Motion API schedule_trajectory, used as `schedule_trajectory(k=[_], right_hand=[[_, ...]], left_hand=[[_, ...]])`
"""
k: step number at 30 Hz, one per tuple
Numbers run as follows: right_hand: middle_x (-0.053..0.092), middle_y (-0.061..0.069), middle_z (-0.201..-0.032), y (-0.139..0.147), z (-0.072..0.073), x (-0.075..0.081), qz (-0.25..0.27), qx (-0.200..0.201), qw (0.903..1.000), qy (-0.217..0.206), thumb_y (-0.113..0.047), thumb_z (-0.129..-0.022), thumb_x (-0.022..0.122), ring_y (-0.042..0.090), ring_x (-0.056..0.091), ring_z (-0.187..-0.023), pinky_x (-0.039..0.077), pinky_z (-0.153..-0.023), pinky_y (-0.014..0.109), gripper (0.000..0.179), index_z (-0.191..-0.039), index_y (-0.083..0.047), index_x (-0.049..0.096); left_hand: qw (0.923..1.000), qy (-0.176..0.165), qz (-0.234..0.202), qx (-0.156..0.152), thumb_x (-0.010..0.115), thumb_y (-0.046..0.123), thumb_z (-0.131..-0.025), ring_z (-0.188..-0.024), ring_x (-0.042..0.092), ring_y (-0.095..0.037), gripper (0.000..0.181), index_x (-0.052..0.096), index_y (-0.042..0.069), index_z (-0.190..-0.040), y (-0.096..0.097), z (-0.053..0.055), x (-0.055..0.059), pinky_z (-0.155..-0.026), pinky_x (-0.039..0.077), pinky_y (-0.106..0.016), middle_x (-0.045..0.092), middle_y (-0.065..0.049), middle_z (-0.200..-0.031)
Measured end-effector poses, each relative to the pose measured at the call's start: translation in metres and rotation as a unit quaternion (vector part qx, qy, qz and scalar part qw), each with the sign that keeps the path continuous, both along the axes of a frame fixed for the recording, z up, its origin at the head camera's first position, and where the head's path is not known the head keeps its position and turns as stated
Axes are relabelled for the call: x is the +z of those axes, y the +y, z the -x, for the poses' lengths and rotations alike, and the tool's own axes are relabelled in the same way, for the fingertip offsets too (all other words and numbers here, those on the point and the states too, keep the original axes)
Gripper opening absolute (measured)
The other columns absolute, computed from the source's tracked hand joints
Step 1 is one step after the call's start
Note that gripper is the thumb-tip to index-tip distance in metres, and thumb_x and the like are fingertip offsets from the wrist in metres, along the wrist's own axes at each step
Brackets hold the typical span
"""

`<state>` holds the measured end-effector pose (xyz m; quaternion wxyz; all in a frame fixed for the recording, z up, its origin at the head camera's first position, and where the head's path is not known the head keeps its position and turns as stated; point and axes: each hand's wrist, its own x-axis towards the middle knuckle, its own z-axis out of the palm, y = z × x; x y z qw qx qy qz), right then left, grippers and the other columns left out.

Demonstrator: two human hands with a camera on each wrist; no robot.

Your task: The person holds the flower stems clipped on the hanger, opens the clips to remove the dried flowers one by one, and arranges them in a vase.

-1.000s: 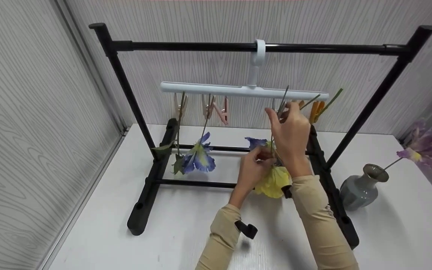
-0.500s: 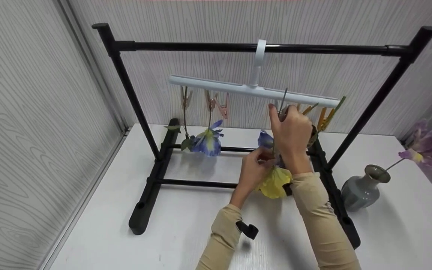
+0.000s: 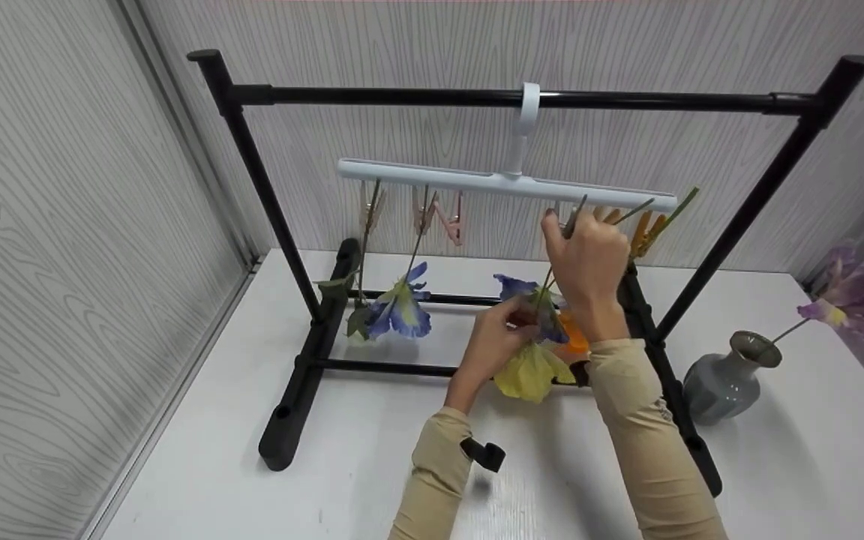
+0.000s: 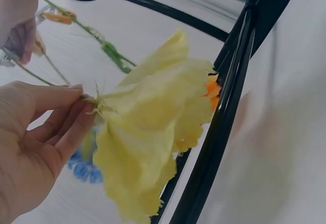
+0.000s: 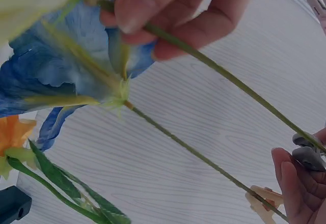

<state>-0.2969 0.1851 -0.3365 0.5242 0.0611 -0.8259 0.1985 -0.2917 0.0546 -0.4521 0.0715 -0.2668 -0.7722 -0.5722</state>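
My left hand (image 3: 493, 336) pinches the stem of a yellow flower (image 4: 147, 117) just behind its bloom, which hangs downward. Up at the pale blue hanger (image 3: 432, 177), my right hand (image 3: 591, 259) grips a grey clothespin (image 5: 307, 158). The yellow flower's green stem (image 5: 229, 79) runs up to that clothespin; whether its jaws hold the stem is hard to tell. Behind the yellow bloom hangs a blue-purple flower (image 5: 66, 63), its stem at a tan clothespin (image 5: 262, 203). An orange flower (image 3: 574, 334) is partly hidden by my right wrist.
The hanger hooks over a black rack's top bar (image 3: 402, 97). On its left side hang another blue-purple flower (image 3: 402, 311), a leafy stem (image 3: 359, 319) and a bare pink clothespin (image 3: 453, 225). A grey vase (image 3: 721, 386) with a purple flower (image 3: 848, 300) stands right.
The hanger has tipped, its right end lower than a second ago, and the hanging flowers have swung. My left hand has shifted slightly left with the yellow bloom, and the orange flower has come into sight.
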Motion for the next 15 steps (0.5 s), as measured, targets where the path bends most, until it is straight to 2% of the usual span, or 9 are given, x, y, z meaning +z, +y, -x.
schedule_trajectory(k=[4, 9, 15], right_hand=[[0.022, -0.002, -0.055, 0.0, 0.001, 0.0, -0.01, 0.005, 0.9999, 0.002, -0.019, -0.098, 0.061, 0.02, 0.025, -0.047, 0.021, -0.046, 0.037, 0.047, -0.063, -0.014, 0.03], [0.024, -0.001, -0.053, 0.0, 0.001, 0.001, -0.018, 0.023, 0.9996, 0.003, -0.013, -0.098, 0.059, 0.018, 0.024, -0.048, 0.019, -0.046, 0.035, 0.048, -0.059, -0.013, 0.031], [0.027, 0.0, -0.054, 0.0, 0.001, 0.004, -0.022, 0.035, 0.9991, 0.004, -0.009, -0.097, 0.057, 0.019, 0.025, -0.049, 0.021, -0.046, 0.036, 0.044, -0.059, -0.012, 0.034]], left_hand=[[0.9984, -0.004, 0.057, -0.005, 0.073, -0.003, -0.091, -0.092, 0.069, -0.015, 0.013, 0.072, -0.001, -0.104, -0.018, 0.001, 0.004, -0.084, 0.055, -0.026, 0.075, -0.007, -0.098], [0.9923, -0.017, 0.123, -0.008, 0.07, -0.007, -0.092, -0.091, 0.069, -0.02, 0.012, 0.071, -0.001, -0.103, -0.043, -0.001, 0.013, -0.083, 0.056, -0.028, 0.073, -0.01, -0.097], [0.9835, -0.014, 0.18, 0.02, 0.067, -0.012, -0.09, -0.086, 0.066, -0.02, 0.013, 0.072, -0.002, -0.098, -0.068, -0.003, 0.022, -0.08, 0.056, -0.032, 0.073, -0.013, -0.092]])
